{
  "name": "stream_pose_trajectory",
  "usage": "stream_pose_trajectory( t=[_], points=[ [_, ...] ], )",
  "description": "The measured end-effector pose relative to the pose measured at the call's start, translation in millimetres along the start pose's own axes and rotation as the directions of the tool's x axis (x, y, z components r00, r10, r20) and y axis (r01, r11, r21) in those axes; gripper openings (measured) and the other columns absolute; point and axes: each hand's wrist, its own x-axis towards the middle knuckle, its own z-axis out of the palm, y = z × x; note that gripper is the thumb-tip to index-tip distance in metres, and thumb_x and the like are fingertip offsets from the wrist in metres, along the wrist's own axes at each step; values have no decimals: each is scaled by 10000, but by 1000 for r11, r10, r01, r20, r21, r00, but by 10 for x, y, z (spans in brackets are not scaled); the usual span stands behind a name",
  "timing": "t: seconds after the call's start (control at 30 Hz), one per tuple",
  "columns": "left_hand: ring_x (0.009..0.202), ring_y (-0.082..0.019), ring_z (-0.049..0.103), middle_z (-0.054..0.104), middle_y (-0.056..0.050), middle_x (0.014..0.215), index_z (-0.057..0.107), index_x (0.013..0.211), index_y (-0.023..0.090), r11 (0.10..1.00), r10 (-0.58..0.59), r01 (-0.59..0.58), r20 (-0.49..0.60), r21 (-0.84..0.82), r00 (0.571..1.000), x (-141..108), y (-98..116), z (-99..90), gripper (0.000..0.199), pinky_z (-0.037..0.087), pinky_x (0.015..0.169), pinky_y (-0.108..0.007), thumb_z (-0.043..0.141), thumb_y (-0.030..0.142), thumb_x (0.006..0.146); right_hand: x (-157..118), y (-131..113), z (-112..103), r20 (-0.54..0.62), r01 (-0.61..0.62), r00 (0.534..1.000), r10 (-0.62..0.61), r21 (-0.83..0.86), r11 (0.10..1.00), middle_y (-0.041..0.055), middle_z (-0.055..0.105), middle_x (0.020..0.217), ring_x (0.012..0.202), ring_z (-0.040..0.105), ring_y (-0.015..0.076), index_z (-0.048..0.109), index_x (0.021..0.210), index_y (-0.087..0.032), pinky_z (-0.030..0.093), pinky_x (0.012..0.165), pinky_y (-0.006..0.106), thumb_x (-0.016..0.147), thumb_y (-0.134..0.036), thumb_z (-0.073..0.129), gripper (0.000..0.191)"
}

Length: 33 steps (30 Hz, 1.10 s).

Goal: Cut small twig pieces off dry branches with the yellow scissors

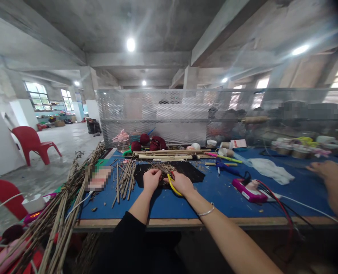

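Observation:
My right hand [182, 183] is closed on a pair of shears with yellow handles [173, 187], its blades pointing up and left toward my other hand. My left hand [152, 179] is pinched beside the blades; what sits between its fingertips is too small to make out. Both hands are over a black cloth [195, 173] strewn with brown plant bits [169, 167]. To the left of the cloth, short cut stalks [123, 180] lie in a loose pile on the blue table [157, 209].
Long dry stalks [72, 198] lean over the table's left edge by a phone [99, 178]. Behind the cloth are sticks [169, 156] and dark red yarn balls [144, 139]. A magenta power strip [248, 191] lies right. Another person's hand [327, 171] is at far right.

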Motion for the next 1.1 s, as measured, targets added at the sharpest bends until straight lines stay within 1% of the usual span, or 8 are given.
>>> stream_pose_trajectory(
  t=[0.13,0.3,0.4,0.5,0.6,0.77,0.93,1.1],
  points=[
    [483,-120,555,610,-36,538,664,731,125,1000,-22,22,-7,19,1000,-19,19,8,159,436,456,-214,634,243,628,-1,6,-11,-47,-13,999,11,-34,999,93,648,824,772,614,251,555,871,-191,411,629,303,719,-698,336,573],
    [536,-104,564,635,-51,652,655,839,113,985,-102,103,15,-139,995,-35,56,19,240,444,453,-191,657,235,631,-15,34,-35,-138,-12,990,8,-29,1000,80,637,867,818,599,237,537,906,-196,403,666,295,702,-675,409,537],
    [548,-88,563,626,-48,672,645,825,101,963,-136,137,19,-231,991,-32,70,27,222,450,460,-173,661,219,638,-14,43,-34,-172,44,984,-41,14,999,74,619,904,834,584,215,514,937,-188,390,673,273,688,-645,465,523],
    [549,-70,560,617,-44,679,637,783,100,937,-174,181,50,-298,984,-30,80,38,170,455,473,-154,661,191,641,-1,45,-18,-165,91,983,-86,24,996,77,606,882,824,570,204,509,902,-175,377,675,264,670,-613,517,495],
    [541,-55,552,609,-39,675,633,726,102,925,-172,200,112,-324,979,-33,83,52,121,455,483,-138,662,178,637,13,46,3,-175,133,976,-128,21,991,77,594,874,827,558,203,500,891,-173,370,684,267,659,-596,542,484],
    [467,-37,516,578,-16,587,624,684,99,917,-185,231,167,-325,969,-38,79,71,121,442,470,-136,678,178,610,19,46,17,-207,186,962,-180,14,982,78,587,875,846,550,207,488,893,-169,365,712,275,654,-606,539,501],
    [446,-34,502,566,-3,563,615,672,103,917,-173,230,195,-327,966,-40,79,84,160,413,453,-135,692,211,583,-5,25,-14,-162,144,977,-140,15,989,75,601,857,815,570,206,481,911,-174,363,677,271,661,-620,523,514],
    [461,-36,498,565,9,560,613,678,109,928,-136,183,162,-325,977,-52,81,88,206,409,470,-142,697,257,563,-29,-9,-59,-69,65,996,-64,14,998,72,627,841,787,597,216,482,955,-185,363,643,275,681,-648,477,538]
  ],
)
